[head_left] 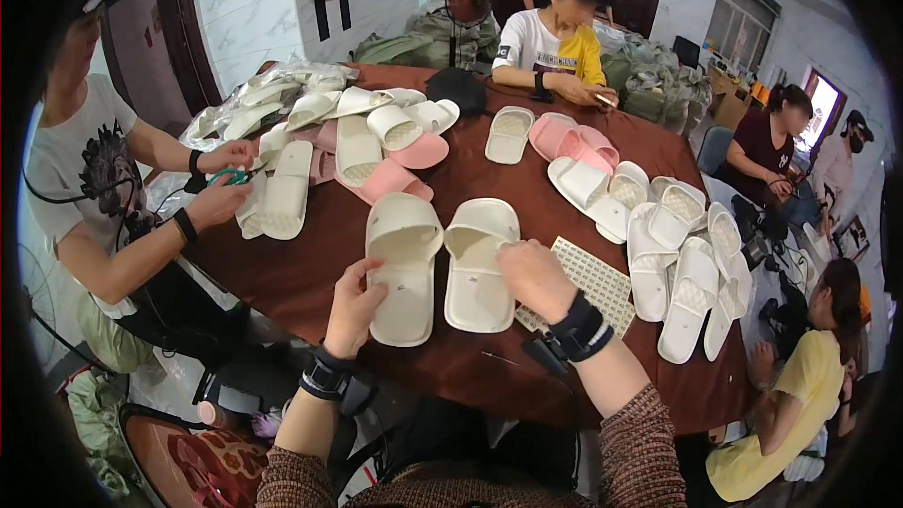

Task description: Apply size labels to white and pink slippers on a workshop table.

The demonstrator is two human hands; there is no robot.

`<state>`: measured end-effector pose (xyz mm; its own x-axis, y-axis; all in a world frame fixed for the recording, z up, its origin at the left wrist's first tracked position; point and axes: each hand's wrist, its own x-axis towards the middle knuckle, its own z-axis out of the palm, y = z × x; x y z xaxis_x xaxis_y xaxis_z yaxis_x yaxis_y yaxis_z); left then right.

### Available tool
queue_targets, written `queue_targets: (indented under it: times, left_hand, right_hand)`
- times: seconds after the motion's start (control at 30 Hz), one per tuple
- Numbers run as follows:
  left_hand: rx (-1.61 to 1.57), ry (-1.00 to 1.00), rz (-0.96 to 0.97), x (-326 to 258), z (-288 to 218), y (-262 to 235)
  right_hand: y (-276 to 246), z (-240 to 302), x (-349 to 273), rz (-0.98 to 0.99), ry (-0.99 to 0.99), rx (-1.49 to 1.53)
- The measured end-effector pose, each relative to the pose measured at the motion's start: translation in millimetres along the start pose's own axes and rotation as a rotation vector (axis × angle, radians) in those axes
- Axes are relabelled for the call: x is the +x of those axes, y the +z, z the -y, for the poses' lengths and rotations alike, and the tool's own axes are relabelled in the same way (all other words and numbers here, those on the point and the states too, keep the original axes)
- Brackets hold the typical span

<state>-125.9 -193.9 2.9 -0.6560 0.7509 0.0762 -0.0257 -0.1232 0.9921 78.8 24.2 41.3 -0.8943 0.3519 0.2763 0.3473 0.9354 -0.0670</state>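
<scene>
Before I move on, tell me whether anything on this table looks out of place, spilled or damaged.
What looks like a black cap lies on the far side of the table, odd among the slippers. I notice no spill or damage.

Bare tablecloth (529, 183) between slipper heaps (689, 292)

The person's forearms (607, 369) extend forward, left grip (356, 310) showing thumb and bent fingers, right grip (536, 277) with its back upward.

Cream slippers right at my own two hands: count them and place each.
2. The left slipper is at the left hand; the right slipper, beside it, has its outer edge partly covered by the right hand.
</scene>
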Motion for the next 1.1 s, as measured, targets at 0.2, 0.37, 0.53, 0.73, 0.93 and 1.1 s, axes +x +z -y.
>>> queue_targets:
  times: [0.2, 0.37, 0.53, 0.73, 0.93, 1.1]
  left_hand:
    - [-0.127, -0.105, 0.055, -6.9, 0.5, 29.3]
    - [0.457, 0.237, 0.071, 5.9, 27.1, 28.1]
    - [0.881, 0.56, -0.051, -25.7, 5.8, 56.2]
    - [0.927, 0.681, 0.273, -60.6, -16.7, 86.1]
    - [0.967, 0.692, 0.341, -64.3, -2.9, 98.1]
    - [1.031, 0.713, 0.3, -65.5, -4.5, 99.4]
  right_hand:
    - [-40.8, 6.7, -35.7, 0.007, 0.098, 0.057]
    - [-27.7, -1.3, -46.3, -0.067, 0.117, 0.062]
    - [-30.2, -2.6, -55.0, -0.046, 0.06, 0.161]
    - [-36.3, 8.6, -55.1, -0.059, 0.05, 0.328]
    - [-12.9, 17.0, -55.6, -0.089, 0.034, 0.565]
    - [-8.4, 16.9, -52.4, -0.077, -0.003, 0.55]
